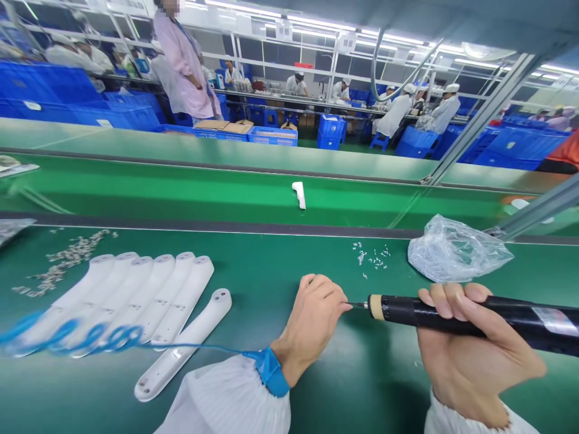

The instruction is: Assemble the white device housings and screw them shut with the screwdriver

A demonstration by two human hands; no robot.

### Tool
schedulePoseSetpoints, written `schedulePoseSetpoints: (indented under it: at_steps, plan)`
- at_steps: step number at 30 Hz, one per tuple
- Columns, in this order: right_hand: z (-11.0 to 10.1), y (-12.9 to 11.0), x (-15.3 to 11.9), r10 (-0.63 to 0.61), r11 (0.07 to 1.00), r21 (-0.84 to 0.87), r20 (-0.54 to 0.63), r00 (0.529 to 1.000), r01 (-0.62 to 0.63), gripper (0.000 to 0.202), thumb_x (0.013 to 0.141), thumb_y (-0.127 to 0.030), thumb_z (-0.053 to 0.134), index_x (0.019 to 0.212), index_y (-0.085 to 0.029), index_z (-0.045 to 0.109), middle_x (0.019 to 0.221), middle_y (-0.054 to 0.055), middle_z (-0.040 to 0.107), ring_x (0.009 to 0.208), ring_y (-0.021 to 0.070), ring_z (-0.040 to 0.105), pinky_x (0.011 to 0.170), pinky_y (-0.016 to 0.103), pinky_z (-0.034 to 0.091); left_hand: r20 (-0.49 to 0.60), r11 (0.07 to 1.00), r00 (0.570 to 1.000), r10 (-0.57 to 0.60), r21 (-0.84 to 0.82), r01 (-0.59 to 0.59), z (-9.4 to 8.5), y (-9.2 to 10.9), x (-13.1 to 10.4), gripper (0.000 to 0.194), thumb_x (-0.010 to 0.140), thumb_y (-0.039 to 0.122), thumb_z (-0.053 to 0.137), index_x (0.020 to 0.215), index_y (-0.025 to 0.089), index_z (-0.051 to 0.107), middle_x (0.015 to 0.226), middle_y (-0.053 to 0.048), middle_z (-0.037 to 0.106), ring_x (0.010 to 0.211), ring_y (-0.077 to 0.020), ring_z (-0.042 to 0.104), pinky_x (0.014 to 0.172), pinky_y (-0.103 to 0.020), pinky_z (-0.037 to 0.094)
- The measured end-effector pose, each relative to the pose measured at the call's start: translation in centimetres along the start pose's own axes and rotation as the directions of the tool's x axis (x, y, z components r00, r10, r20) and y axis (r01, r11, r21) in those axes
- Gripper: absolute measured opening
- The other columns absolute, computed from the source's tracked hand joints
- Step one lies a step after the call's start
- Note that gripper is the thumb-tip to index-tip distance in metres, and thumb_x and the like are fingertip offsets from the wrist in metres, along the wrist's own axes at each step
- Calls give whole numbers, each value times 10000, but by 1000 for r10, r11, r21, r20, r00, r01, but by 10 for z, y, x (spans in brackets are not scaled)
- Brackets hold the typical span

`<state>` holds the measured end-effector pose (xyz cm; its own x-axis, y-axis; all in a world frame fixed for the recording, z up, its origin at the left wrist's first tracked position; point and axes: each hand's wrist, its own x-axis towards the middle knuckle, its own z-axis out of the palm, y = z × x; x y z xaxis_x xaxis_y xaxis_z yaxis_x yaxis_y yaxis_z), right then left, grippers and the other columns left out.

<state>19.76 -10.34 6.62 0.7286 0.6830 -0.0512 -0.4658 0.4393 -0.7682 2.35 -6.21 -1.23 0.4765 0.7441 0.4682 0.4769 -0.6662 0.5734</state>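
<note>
My right hand (pixel 474 337) is wrapped round a black electric screwdriver (pixel 402 309), which lies level with its bit pointing left. At the bit's tip, my left hand (pixel 314 319) has its fingers curled and thumb and forefinger pinched together. Whatever the pinch holds, perhaps only the bit tip, is too small to make out. A blue wrist strap (pixel 271 371) with a coiled cord circles my left wrist. Left of that hand lies a single long white plastic housing (pixel 185 346), beside a row of several similar white housings (pixel 149 295).
Small screws (pixel 377 259) lie scattered beyond my hands, near a clear plastic bag (pixel 456 250) of small parts. More loose metal parts (pixel 75 256) lie at far left. A white handheld piece (pixel 299 195) rests on the green belt (pixel 226 193). A metal post (pixel 484 120) slants at right.
</note>
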Motion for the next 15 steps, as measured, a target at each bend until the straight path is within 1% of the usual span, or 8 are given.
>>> schedulePoseSetpoints:
  at_steps: [2,4,7,9,11,13,14,15]
  plan:
    - [1,1,-1,-8,1000,-10,16,1000,8,141,633,-96,541,683,-191,450,556,-37,317,514,102,315,548,238,410,-21,995,998,64,84,-62,1,-2,0,153,985,233,599,847,172,628,852,9,702,845,-170,592,850,-389,404]
    - [1,3,-2,-20,1000,-20,24,1000,20,145,625,-99,549,679,-191,452,549,-39,318,506,101,317,545,244,413,-36,964,986,160,220,-148,2,-3,-2,175,990,199,581,824,163,624,835,-2,691,824,-170,586,858,-397,409]
    - [2,5,-4,-27,999,-28,-2,1000,27,156,625,-100,571,678,-191,457,549,-41,327,510,103,340,552,254,423,7,831,942,334,469,-299,4,-1,-4,227,969,60,518,794,136,641,795,-36,667,797,-182,574,881,-420,414]
    - [2,5,-6,-38,999,-27,-25,999,37,161,627,-102,582,670,-193,456,548,-44,325,507,103,347,549,261,428,59,761,922,384,545,-352,4,3,-4,249,943,7,492,787,122,649,782,-46,654,790,-188,571,893,-423,420]
    - [2,4,-7,-47,999,-25,-36,998,46,164,617,-102,586,660,-195,458,545,-47,322,499,101,348,546,265,434,98,788,938,331,518,-332,-1,9,-3,212,959,50,506,826,128,652,822,-44,665,821,-193,584,902,-405,433]
    - [1,2,-7,-50,998,-26,-50,998,49,163,603,-108,589,650,-195,460,542,-49,321,493,97,345,546,266,438,151,858,975,163,466,-216,-13,12,-1,94,970,182,578,978,138,660,982,-65,695,934,-219,607,914,-390,452]
    - [0,1,-6,-50,998,-28,-56,997,48,164,599,-112,592,646,-195,460,540,-49,322,492,96,344,547,265,438,176,871,984,42,476,-122,-24,12,-2,173,952,254,625,1079,139,650,1091,-91,691,1006,-246,609,911,-392,465]
    - [-1,0,-5,-51,998,-31,-59,997,49,164,597,-114,594,645,-195,460,539,-49,325,494,96,346,549,264,437,185,852,978,-96,523,-15,-37,10,-4,312,924,311,667,1179,136,625,1203,-127,665,1081,-286,599,905,-407,475]
